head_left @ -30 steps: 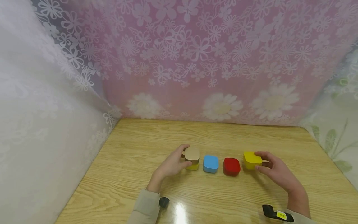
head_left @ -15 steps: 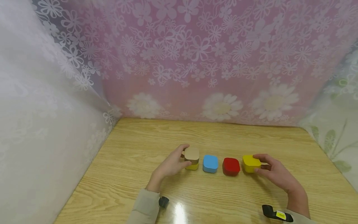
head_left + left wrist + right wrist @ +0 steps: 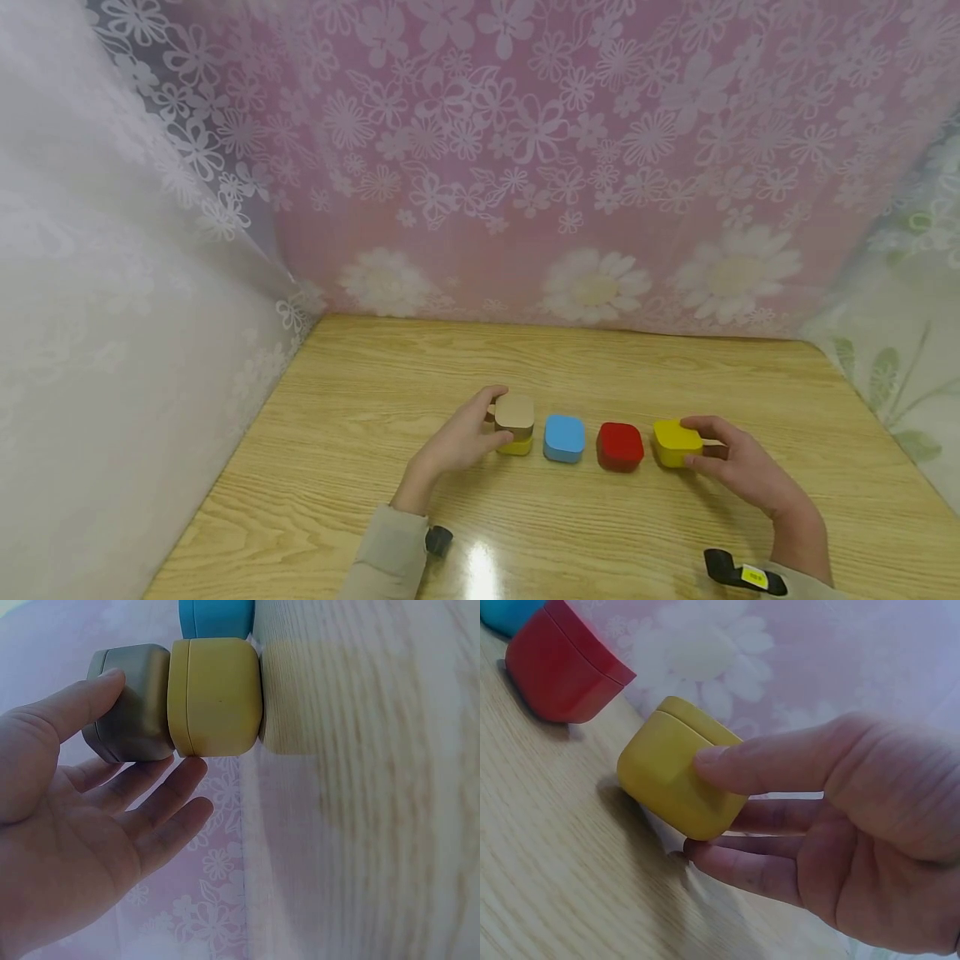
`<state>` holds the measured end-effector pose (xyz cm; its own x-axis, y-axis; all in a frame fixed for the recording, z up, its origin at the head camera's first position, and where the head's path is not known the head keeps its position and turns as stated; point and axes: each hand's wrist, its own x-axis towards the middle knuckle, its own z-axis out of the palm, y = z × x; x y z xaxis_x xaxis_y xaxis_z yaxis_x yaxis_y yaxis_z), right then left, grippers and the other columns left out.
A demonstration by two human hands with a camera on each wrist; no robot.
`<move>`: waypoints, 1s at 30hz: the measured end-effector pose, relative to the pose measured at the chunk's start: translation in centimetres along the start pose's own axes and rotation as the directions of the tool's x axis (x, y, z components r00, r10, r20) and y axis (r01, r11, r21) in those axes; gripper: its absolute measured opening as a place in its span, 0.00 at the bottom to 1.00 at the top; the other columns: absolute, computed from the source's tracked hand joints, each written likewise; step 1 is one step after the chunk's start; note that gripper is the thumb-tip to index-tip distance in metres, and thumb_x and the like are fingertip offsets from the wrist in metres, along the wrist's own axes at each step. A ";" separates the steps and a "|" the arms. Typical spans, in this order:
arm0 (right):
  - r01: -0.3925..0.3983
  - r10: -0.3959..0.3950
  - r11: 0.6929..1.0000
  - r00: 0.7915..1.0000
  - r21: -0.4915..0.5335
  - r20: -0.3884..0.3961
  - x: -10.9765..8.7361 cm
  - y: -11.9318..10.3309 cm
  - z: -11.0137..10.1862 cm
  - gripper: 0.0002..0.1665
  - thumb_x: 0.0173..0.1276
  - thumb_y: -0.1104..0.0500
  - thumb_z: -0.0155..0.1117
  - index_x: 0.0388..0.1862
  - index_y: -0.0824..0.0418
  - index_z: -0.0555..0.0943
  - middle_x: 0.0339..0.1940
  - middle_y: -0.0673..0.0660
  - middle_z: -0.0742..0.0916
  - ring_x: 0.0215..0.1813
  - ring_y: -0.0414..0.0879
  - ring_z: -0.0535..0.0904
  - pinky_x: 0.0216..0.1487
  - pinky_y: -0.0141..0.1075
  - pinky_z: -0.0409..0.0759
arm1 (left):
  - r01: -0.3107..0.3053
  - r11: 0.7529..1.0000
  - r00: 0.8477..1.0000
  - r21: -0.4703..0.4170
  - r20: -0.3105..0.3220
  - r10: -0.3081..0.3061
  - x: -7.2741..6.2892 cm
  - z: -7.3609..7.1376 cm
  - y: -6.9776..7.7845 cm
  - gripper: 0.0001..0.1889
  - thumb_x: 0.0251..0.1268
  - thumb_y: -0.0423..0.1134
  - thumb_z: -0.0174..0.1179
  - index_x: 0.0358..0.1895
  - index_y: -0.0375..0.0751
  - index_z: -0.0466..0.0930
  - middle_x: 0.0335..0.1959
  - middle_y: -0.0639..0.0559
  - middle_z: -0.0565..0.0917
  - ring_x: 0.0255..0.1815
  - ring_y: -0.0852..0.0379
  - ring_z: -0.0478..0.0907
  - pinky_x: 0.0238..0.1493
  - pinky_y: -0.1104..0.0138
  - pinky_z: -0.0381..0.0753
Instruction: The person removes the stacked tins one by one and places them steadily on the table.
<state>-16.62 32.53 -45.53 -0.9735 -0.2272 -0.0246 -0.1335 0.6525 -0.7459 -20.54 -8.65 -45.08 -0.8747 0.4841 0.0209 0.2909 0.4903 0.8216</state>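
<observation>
My left hand (image 3: 461,442) pinches a gold-brown rounded box (image 3: 515,412) between thumb and fingers. That box sits on top of a yellow box (image 3: 225,697), and a seam near the top of each shows in the left wrist view. A brighter yellow box (image 3: 671,772) is gripped at its right side by my right hand (image 3: 742,462), thumb on the near face and fingers behind. Its shadow falls on the wood just below, and it is close over the table. Between the hands stand a blue box (image 3: 564,438) and a red box (image 3: 620,447), side by side with a gap.
The boxes form a loose row across the wooden table (image 3: 570,533). A pink flowered cloth (image 3: 480,167) hangs along the table's back edge. Pale cloths hang at the left (image 3: 150,333) and right (image 3: 900,333) sides.
My right hand has brought the bright yellow box down and slightly nearer, with a small shift left and then back right. The left hand and the other boxes have stayed in place.
</observation>
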 end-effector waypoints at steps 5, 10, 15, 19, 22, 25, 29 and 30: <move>-0.010 0.010 1.000 1.000 0.008 0.008 -0.1 0.2 0.1 0.33 0.70 0.59 0.66 0.69 0.69 0.67 0.62 0.70 0.75 0.56 0.60 0.78 0.47 0.26 0.79 | -0.002 1.000 1.000 0.002 -0.001 0.002 0.0 0.0 0.0 0.36 0.72 0.43 0.61 0.77 0.42 0.54 0.72 0.45 0.66 0.63 0.48 0.73 0.58 0.57 0.77; -0.038 0.038 0.999 0.999 -0.008 0.022 -0.2 0.5 0.0 0.34 0.70 0.58 0.66 0.69 0.69 0.66 0.63 0.70 0.76 0.59 0.64 0.77 0.45 0.26 0.79 | 0.005 1.000 1.000 0.003 -0.003 -0.005 0.0 0.0 0.0 0.36 0.72 0.43 0.61 0.77 0.43 0.54 0.73 0.45 0.65 0.63 0.48 0.73 0.57 0.58 0.78; -0.051 0.051 0.999 0.998 -0.004 0.035 -0.2 0.9 -0.1 0.34 0.70 0.57 0.66 0.69 0.69 0.66 0.63 0.70 0.76 0.61 0.65 0.76 0.45 0.26 0.79 | 0.015 1.000 1.000 -0.002 -0.003 -0.015 -0.1 0.0 0.1 0.36 0.72 0.43 0.61 0.77 0.44 0.54 0.72 0.46 0.66 0.63 0.48 0.72 0.57 0.57 0.77; -0.055 0.055 0.998 0.998 0.000 0.036 -0.3 0.8 -0.1 0.34 0.68 0.58 0.68 0.68 0.69 0.67 0.63 0.70 0.76 0.60 0.65 0.76 0.45 0.26 0.79 | 0.024 1.000 1.000 -0.005 -0.003 -0.024 -0.1 0.0 0.3 0.36 0.72 0.43 0.61 0.77 0.44 0.54 0.72 0.45 0.66 0.63 0.49 0.72 0.57 0.57 0.77; -0.060 0.059 0.998 0.997 0.013 0.039 -0.4 0.7 -0.1 0.35 0.66 0.59 0.70 0.67 0.70 0.67 0.63 0.70 0.75 0.60 0.66 0.76 0.45 0.26 0.78 | 0.030 1.000 1.000 -0.007 -0.003 -0.030 -0.1 0.0 0.4 0.36 0.72 0.43 0.61 0.77 0.44 0.54 0.71 0.45 0.66 0.63 0.49 0.72 0.58 0.57 0.77; -0.058 0.057 0.998 0.998 0.020 0.041 -0.4 0.7 -0.2 0.36 0.64 0.60 0.72 0.65 0.71 0.68 0.62 0.70 0.76 0.60 0.67 0.76 0.46 0.26 0.78 | 0.033 0.999 0.999 -0.008 -0.004 -0.033 -0.1 0.0 0.4 0.36 0.72 0.42 0.61 0.77 0.44 0.54 0.71 0.45 0.66 0.63 0.49 0.72 0.58 0.57 0.77; -0.050 0.050 0.999 0.998 0.012 0.041 -0.5 0.7 -0.2 0.37 0.61 0.60 0.74 0.64 0.71 0.68 0.61 0.69 0.77 0.59 0.67 0.76 0.48 0.28 0.79 | 0.029 1.000 1.000 -0.005 -0.003 -0.029 -0.1 0.0 0.4 0.36 0.72 0.42 0.61 0.77 0.43 0.54 0.72 0.45 0.66 0.63 0.49 0.72 0.59 0.57 0.76; -0.049 0.048 0.999 0.998 0.010 0.041 -0.5 0.7 -0.2 0.37 0.61 0.60 0.74 0.64 0.70 0.68 0.61 0.69 0.77 0.59 0.67 0.76 0.48 0.29 0.79 | 0.028 1.000 1.000 -0.004 -0.003 -0.028 -0.1 0.0 0.4 0.36 0.72 0.42 0.61 0.77 0.43 0.54 0.72 0.45 0.66 0.63 0.49 0.72 0.59 0.57 0.76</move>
<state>-16.29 33.25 -45.88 -0.9704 -0.2250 -0.0878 -0.0841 0.6555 -0.7505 -20.33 -8.53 -44.78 -0.8835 0.4684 -0.0006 0.2650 0.5008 0.8240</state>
